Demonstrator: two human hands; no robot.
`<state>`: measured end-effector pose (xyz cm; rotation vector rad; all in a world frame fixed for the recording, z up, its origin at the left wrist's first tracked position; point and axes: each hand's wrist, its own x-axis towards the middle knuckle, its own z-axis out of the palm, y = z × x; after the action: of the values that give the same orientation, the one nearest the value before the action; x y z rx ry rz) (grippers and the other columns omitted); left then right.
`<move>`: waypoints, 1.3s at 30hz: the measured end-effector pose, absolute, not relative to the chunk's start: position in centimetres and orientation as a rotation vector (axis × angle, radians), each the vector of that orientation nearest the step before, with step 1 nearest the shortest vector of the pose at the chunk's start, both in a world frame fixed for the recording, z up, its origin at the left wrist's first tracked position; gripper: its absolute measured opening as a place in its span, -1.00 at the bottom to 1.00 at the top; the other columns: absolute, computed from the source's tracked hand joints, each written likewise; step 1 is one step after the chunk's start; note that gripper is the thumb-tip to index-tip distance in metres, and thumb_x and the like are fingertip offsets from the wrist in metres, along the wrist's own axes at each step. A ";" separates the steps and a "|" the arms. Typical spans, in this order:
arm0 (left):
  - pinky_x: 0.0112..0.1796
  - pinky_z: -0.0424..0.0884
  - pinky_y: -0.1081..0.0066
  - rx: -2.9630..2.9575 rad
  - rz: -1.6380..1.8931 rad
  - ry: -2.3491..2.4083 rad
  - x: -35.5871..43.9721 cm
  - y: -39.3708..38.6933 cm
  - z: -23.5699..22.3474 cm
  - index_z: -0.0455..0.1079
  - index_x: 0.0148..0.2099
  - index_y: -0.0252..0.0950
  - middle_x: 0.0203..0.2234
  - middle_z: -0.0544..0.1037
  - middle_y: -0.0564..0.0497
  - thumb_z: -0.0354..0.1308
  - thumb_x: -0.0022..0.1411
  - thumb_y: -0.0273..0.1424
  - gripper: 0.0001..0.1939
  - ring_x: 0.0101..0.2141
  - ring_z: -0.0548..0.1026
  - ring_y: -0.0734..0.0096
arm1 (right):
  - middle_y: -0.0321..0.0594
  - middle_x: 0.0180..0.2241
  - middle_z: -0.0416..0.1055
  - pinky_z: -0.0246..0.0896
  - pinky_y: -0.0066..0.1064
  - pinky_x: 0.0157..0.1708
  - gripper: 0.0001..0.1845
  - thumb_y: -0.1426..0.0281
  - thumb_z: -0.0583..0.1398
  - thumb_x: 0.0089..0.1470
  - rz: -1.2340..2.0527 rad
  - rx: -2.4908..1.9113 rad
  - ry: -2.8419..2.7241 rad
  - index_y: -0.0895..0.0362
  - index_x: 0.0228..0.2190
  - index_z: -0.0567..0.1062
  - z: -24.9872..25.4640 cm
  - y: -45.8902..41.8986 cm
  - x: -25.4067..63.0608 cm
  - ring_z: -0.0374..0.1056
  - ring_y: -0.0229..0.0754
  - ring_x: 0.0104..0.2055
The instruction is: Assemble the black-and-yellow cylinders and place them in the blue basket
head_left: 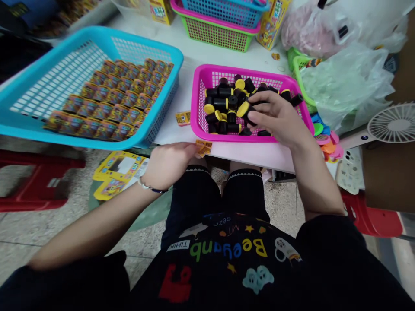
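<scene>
My right hand (275, 115) reaches into the pink basket (199, 125), fingers curled on a black cylinder with a yellow cap (244, 109) atop a pile of several such cylinders (223, 103). My left hand (170, 162) rests at the table's front edge, pinching a small orange-yellow sticker label (203, 147). To the left, a blue basket (81, 41) holds rows of labelled cylinders (113, 101) lying side by side.
A loose label (183, 118) lies between the baskets. Stacked green, pink and blue baskets (220, 26) and yellow boxes stand at the back. Plastic bags (343, 82) and a white fan (394, 123) are at the right. Red stools (39, 181) and flat yellow packaging (118, 172) are on the floor.
</scene>
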<state>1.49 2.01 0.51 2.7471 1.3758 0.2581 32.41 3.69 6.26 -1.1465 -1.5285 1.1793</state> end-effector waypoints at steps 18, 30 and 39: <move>-0.44 0.69 0.42 1.207 1.261 0.807 7.5 -3.5 -2.1 0.50 -0.28 -0.33 -0.49 0.71 -0.02 0.50 0.22 -0.08 -0.58 -0.51 0.71 0.25 | -0.42 -0.29 0.58 0.55 -0.48 -0.36 -0.59 0.11 0.48 0.08 1.095 -0.800 -1.032 -0.15 -0.09 0.52 0.7 -6.2 29.7 0.56 -0.29 -0.31; 0.01 0.61 0.50 2.007 1.175 0.734 6.6 -4.3 -2.9 0.63 0.12 -0.26 -0.04 0.75 -0.07 0.01 0.59 -0.09 -0.53 -0.06 0.74 0.33 | -0.47 -0.35 0.60 0.62 -0.27 -0.14 -0.56 0.08 0.50 0.03 1.039 -0.898 -0.978 -0.06 -0.34 0.38 1.3 -7.0 25.3 0.61 -0.23 -0.25; -0.06 0.60 0.51 1.973 1.236 0.812 6.4 -4.6 -2.7 0.61 0.22 -0.25 -0.01 0.74 -0.06 0.01 0.60 -0.11 -0.53 -0.12 0.74 0.31 | -0.39 -0.24 0.65 0.56 -0.30 -0.14 -0.55 0.14 0.50 0.05 0.940 -1.002 -1.111 -0.04 -0.39 0.34 1.1 -7.4 25.0 0.60 -0.25 -0.21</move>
<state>6.40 -4.64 -2.70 1.9730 0.8117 1.2361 24.97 -7.36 1.13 -1.0023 -1.1114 0.9398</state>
